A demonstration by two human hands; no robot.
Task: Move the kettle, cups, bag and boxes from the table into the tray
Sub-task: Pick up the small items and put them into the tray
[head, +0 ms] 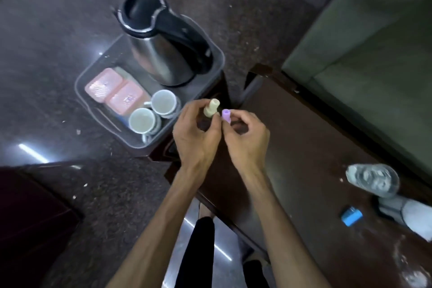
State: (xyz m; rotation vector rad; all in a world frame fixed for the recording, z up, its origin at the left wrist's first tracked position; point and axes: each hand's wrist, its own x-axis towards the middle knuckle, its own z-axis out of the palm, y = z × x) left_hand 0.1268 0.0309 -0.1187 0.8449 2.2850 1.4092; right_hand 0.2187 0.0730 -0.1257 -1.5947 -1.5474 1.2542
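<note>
A steel kettle (161, 54) with a black lid and handle stands in the far part of the clear tray (131, 141). Two pink boxes (114, 91) lie at the tray's left, on top of something flat. Two white cups (153, 112) sit on saucers at its near right. My left hand (195, 133) pinches a small cream tube-like piece (211, 107) just right of the tray. Beside it, my right hand (245, 135) holds a small purple piece (226, 115). Both hands hover over the dark table's (292, 147) left end.
A clear plastic bottle (374, 180) lies at the table's right, with a blue cap-like object (351, 216) and a white object (411, 215) near it. A green sofa (374, 54) stands behind the table. The tray rests on a small dark stand over a speckled floor.
</note>
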